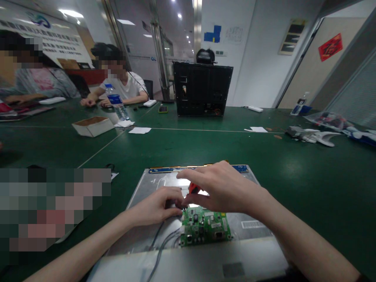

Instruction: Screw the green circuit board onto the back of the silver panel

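A flat metal display panel [147, 188] lies on the green table in front of me, its back facing up. On it sits a green circuit board [205, 227], with grey cables [160, 250] running from its left side. My right hand [220, 186] is closed round a red-handled screwdriver [194, 188] above the board's upper left corner; its tip is mostly hidden by my fingers. Beside that same corner, my left hand [164, 203] rests on the panel with fingers curled and pinched together. What they hold, if anything, is hidden. A narrow blue board [241, 169] runs along the panel's far edge.
Across the green table [308, 188] stands a black monitor housing [202, 90]. At left are a white open box [94, 127] and a water bottle [116, 102]. Plastic bags and grey parts [311, 135] lie at right. Two people [126, 84] sit at the far left.
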Demonstrator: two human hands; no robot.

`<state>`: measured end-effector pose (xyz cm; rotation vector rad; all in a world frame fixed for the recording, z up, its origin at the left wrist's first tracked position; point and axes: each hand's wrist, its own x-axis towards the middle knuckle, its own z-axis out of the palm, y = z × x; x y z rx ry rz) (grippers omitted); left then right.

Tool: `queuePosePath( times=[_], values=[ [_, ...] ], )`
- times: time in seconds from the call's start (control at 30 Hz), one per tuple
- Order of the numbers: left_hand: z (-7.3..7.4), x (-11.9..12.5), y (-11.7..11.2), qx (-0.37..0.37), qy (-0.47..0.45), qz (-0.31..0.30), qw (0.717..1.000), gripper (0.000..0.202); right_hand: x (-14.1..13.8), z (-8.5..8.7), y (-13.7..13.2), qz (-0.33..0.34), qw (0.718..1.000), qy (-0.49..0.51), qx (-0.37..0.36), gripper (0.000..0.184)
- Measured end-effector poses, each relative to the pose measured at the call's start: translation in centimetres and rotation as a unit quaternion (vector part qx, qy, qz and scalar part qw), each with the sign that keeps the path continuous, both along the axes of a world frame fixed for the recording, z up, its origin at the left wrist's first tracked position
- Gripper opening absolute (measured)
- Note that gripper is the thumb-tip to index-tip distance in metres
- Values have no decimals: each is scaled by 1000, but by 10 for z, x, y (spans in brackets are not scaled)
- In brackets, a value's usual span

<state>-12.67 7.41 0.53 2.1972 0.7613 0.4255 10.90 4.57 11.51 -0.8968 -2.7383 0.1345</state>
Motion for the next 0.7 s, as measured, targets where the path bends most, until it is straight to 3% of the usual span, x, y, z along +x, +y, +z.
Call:
queuePosePath(
  times=[0.27, 0.7],
  values=[
    [3, 1, -1, -16, -13, -9, 1000, 4, 2, 5, -5, 18, 999, 18, -29, 40],
    [-1, 1, 1, 3, -13, -5, 1000, 9, -2, -3, -1, -30, 999, -6, 24, 22]
  ],
)
